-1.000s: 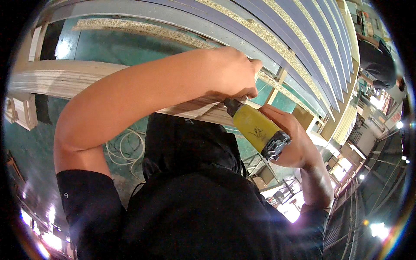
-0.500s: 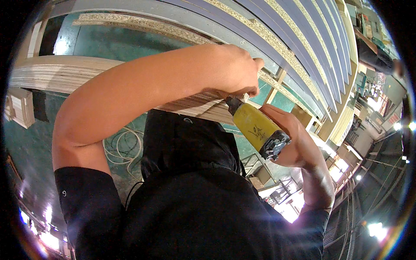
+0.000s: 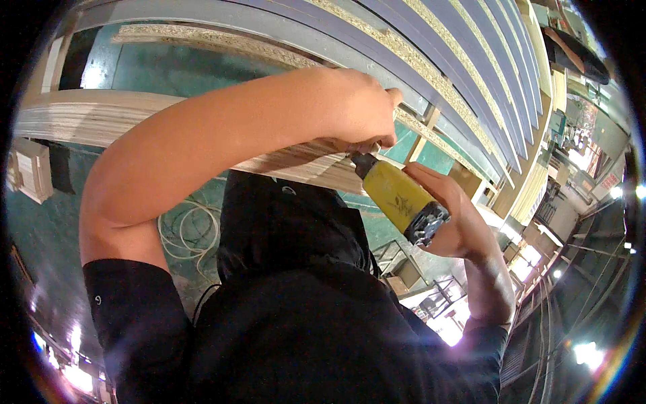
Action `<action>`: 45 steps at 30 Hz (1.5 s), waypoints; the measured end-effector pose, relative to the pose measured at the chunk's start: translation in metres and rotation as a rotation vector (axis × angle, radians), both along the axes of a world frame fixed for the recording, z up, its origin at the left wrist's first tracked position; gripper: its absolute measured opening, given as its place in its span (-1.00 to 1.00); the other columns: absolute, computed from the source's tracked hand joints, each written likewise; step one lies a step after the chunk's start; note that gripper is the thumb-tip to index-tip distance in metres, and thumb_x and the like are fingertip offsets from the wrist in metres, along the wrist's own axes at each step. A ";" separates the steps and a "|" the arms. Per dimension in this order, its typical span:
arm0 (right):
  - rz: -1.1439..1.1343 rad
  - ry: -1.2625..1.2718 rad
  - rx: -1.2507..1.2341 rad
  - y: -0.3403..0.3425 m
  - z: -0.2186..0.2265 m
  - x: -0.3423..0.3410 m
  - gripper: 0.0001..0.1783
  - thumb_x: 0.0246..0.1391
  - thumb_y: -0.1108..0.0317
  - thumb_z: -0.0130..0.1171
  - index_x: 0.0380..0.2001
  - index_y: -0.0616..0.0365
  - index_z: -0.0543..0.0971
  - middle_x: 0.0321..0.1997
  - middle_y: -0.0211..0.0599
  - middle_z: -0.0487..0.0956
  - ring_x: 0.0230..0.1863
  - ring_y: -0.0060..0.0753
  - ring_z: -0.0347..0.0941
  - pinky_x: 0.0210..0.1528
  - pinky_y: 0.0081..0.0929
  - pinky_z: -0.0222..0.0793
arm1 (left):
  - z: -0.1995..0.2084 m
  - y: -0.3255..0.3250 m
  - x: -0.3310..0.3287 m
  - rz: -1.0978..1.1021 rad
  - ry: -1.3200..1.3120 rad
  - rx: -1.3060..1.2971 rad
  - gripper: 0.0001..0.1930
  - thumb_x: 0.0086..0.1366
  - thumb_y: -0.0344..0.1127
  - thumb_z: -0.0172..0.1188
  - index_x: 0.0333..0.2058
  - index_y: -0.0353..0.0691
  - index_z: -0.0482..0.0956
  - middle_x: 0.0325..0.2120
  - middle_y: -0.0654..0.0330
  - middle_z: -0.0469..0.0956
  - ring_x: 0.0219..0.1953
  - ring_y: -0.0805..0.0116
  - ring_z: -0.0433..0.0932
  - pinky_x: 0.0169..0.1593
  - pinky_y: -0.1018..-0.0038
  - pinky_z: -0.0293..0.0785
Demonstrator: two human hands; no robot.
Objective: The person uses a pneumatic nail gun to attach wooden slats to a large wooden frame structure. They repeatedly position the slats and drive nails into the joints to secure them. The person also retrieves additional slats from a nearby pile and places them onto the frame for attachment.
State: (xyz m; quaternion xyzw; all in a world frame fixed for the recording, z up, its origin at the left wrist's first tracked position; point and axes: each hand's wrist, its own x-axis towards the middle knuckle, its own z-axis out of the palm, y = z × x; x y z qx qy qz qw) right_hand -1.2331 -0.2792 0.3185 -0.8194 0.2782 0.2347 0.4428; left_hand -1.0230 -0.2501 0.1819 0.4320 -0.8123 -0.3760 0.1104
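In my right hand (image 3: 444, 202) is a nail gun (image 3: 398, 195) with a yellow body and a black end cap, gripped from its right side. Its dark nose points up and left, close under my left hand (image 3: 360, 111). That hand reaches across from the left with its fingers curled down at layered wood strips (image 3: 303, 168). Most of its fingertips are hidden, so what they pinch cannot be made out. Whether the gun's nose touches the wood is also hidden by the hand.
Grey-blue boards with chipboard edges (image 3: 464, 87) stand in a row beyond my hands. A chipboard strip (image 3: 202, 39) lies at the far left. On the green floor is a coiled pale hose (image 3: 192, 232). A person (image 3: 582, 54) is at the far right.
My left hand and the nail gun have shifted very slightly left, keeping the same hold. The person at the far right has changed position.
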 end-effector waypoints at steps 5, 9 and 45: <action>0.012 0.215 0.096 -0.005 0.000 0.002 -0.03 -0.26 0.28 0.59 0.30 0.28 0.44 0.26 0.07 0.54 0.31 0.07 0.50 0.33 -0.21 0.36 | -0.004 0.001 0.001 -0.083 -0.052 -0.094 -0.60 0.40 -0.06 0.21 0.01 -0.26 0.59 -0.23 -0.18 0.67 -0.15 -0.21 0.71 -0.04 -0.01 0.63; 0.078 0.216 0.022 -0.006 0.003 -0.002 0.06 -0.27 0.26 0.63 0.37 0.28 0.40 0.34 0.08 0.51 0.39 0.02 0.45 0.39 -0.23 0.31 | 0.011 0.000 0.001 -0.050 -0.092 0.011 -0.72 0.41 -0.11 0.18 -0.01 -0.02 0.70 -0.09 -0.13 0.61 -0.11 -0.18 0.71 -0.01 -0.01 0.65; -0.543 -0.142 0.210 -0.004 0.026 -0.362 -0.40 -0.24 0.41 0.35 0.00 0.30 0.54 -0.11 0.09 0.60 0.00 0.20 0.56 0.04 -0.18 0.46 | 0.104 -0.017 -0.103 0.238 -0.444 -0.023 -0.13 0.02 -0.55 0.38 0.37 0.14 0.49 0.16 0.02 0.53 0.20 -0.05 0.51 0.29 0.07 0.38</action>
